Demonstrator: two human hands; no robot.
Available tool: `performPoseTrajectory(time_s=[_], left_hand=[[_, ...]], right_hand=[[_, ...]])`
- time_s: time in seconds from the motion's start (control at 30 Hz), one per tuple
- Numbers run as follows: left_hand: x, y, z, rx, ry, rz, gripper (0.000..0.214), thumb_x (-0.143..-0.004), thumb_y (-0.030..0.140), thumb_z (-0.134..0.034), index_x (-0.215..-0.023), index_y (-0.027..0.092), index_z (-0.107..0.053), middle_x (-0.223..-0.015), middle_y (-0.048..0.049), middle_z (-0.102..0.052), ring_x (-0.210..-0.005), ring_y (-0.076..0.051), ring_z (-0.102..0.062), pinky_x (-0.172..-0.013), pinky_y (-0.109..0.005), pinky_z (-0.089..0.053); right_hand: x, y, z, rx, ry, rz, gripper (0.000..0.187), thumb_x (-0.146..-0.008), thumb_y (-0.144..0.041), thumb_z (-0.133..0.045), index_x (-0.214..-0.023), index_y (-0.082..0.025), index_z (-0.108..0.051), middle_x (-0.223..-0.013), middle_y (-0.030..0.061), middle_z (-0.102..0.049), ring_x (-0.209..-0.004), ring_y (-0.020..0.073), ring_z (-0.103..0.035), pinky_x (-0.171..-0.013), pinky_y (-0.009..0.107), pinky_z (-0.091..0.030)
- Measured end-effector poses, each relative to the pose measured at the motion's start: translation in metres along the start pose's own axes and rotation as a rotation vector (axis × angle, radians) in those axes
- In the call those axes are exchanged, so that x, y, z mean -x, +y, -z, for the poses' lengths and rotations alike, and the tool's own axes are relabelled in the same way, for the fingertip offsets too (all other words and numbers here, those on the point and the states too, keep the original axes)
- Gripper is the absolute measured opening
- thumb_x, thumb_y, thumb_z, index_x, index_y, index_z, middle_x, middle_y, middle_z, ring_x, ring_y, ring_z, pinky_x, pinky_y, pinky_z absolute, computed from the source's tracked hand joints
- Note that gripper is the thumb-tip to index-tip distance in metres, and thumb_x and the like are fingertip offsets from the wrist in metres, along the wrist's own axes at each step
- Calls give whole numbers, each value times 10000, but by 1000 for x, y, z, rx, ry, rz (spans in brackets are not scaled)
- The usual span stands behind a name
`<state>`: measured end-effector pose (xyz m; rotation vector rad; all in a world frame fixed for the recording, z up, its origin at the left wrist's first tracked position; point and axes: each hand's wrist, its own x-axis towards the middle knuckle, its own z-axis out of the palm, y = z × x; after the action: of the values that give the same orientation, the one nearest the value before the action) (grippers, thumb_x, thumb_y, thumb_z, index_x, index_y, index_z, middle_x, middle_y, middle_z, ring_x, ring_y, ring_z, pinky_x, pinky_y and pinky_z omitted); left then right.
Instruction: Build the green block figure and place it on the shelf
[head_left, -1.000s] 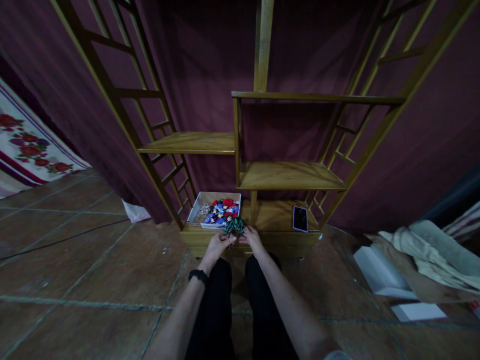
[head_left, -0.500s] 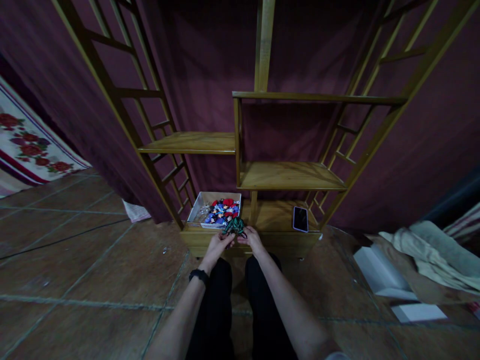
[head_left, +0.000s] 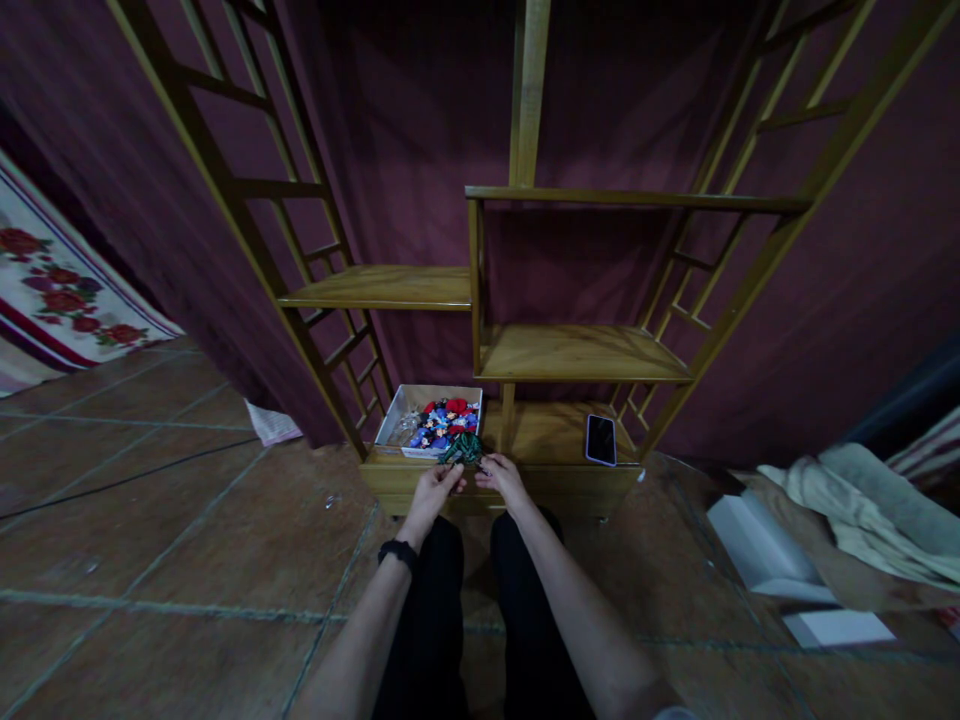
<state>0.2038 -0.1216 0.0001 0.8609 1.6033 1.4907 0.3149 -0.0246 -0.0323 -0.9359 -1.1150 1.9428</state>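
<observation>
Both my hands are together at the front edge of the bottom shelf. A small dark green and black object [head_left: 463, 448] with an irregular outline, its kind too small to make out, is held between them. The fingers of my left hand [head_left: 435, 492] are closed at its near left side. My right hand [head_left: 501, 476] pinches at its right side. Just behind it stands a shallow white box [head_left: 386, 432], holding several small red, blue and white figurines [head_left: 444, 424] and some clear plastic [head_left: 407, 425]. The green object partly covers the box's front right corner.
A phone [head_left: 601, 440] lies on the right of the bottom shelf [head_left: 540, 430]. Wooden shelves [head_left: 585, 352] rise above, with side lattices. On the floor at right are white boxes [head_left: 769, 550] and a pale cloth [head_left: 847, 510]. A black cable [head_left: 150, 470] crosses the tiles at left.
The green object has shifted slightly left and turned a little between my fingers. My right hand has moved slightly, and the box and phone have stayed in place.
</observation>
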Motion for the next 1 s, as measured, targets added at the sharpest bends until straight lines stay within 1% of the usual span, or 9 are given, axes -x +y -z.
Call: performPoseTrajectory(time_s=[0.23,0.37,0.47,0.57,0.77,1.0], left_hand=[[1,3,0,11,8,15,412,-595,496,-678,-714,109,-602,-624,-57,-637,-525,-115,-556,-491,-207,-395],[2,5,-1,36,4,27,410,-573,478,-701,-731,111,-607,-625,-54,-638,-516,-115,-555,-486,-212,-400],[2,5,-3,56,9,20,389,-533,451,-734,-697,124,-600,-607,-42,-631,-529,-121,-561,-488,-212,-407],[2,4,-3,56,13,10,365,-509,421,-755,-664,136,-587,-582,-26,-618,-537,-123,-562,-492,-208,-408],[1,4,-3,37,-17,-14,351,-514,422,-747,-632,141,-574,-539,-13,-593,-494,-113,-532,-472,-206,-383],[1,3,-2,50,-22,11,367,-539,442,-728,-672,129,-590,-579,-31,-617,-514,-112,-542,-474,-200,-376]], right_hand=[[5,-4,0,20,-48,-4,311,-584,-366,-707,-786,-163,-585,-716,12,-628,-582,126,-623,-573,259,-532],[5,-4,0,31,-46,-5,334,-555,-350,-728,-787,-157,-585,-687,2,-624,-587,125,-619,-571,252,-525],[5,-4,0,47,-43,-6,353,-537,-347,-734,-795,-160,-582,-673,-9,-620,-576,118,-613,-565,245,-518],[4,-4,0,76,-67,9,366,-541,-353,-729,-814,-163,-579,-687,-12,-621,-581,114,-612,-575,248,-517],[0,1,2,135,-58,43,363,-559,-349,-718,-836,-161,-578,-690,-17,-615,-587,112,-608,-576,250,-520],[-2,6,2,101,-66,65,376,-564,-400,-709,-817,-140,-607,-692,2,-612,-586,119,-610,-584,267,-527]])
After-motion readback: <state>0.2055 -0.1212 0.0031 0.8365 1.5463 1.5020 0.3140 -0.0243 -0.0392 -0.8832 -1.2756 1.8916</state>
